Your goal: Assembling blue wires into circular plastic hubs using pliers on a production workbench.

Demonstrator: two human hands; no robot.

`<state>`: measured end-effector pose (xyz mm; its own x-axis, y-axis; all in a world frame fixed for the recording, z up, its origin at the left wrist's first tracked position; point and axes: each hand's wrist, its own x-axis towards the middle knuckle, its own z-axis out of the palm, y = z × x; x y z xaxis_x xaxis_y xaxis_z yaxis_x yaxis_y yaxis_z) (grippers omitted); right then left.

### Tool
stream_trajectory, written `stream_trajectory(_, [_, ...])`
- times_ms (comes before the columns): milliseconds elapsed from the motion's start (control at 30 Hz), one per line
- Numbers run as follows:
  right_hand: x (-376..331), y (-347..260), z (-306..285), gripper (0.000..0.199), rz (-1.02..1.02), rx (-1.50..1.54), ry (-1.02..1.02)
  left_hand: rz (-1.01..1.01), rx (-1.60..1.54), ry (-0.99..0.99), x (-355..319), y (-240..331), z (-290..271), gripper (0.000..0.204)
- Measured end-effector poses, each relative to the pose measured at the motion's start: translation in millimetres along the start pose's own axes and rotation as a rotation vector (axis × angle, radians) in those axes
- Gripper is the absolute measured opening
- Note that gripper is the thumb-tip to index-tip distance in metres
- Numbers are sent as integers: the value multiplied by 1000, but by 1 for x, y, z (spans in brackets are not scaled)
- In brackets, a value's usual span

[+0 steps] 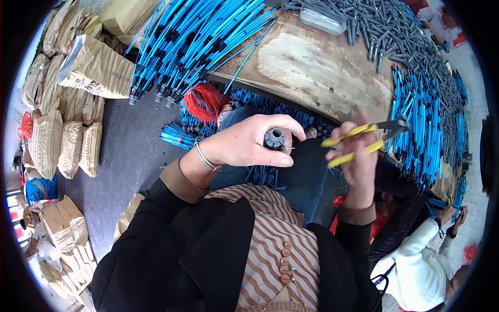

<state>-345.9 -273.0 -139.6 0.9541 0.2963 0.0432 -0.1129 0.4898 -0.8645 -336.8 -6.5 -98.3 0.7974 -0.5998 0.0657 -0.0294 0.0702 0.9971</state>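
Note:
My left hand [249, 143], with a bangle on its wrist, is curled around a dark grey ribbed plastic fitting [274, 138]. The fitting faces up end-on and shows a round hole. A thin pale wire end [289, 148] sticks out beside it near my thumb. To the right, my right hand [357, 156] grips a pair of yellow-handled pliers [358, 160]. Their handles are spread and the dark jaws point right, away from the fitting. The fingers of that hand are somewhat blurred. Below my left hand, blue rods [262, 176] show in part; whether they join the fitting is hidden.
A wooden table [296, 62] ahead bears blue rods [202, 41], heaped grey fittings [374, 26] and a clear plastic box [322, 20]. Red strands [204, 102] hang at its near edge. Paper sacks [47, 138] stand left. A person in white [416, 260] works at right.

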Motion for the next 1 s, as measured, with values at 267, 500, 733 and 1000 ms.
stream_trajectory(267, [-9,13,41,64,-564,-1386,2,-24,73,107,-2,-8,6,39])
stream_trajectory(500, [4,-2,42,54,-1041,-1904,-100,-51,212,176,-1,-5,11,46])
stream_trajectory(733, [-17,4,61,47,-685,-1848,13,-80,207,248,0,-10,11,47])
stream_trajectory(1000, [-11,-67,47,51,543,-1163,-570,-92,167,43,-2,7,16,45])
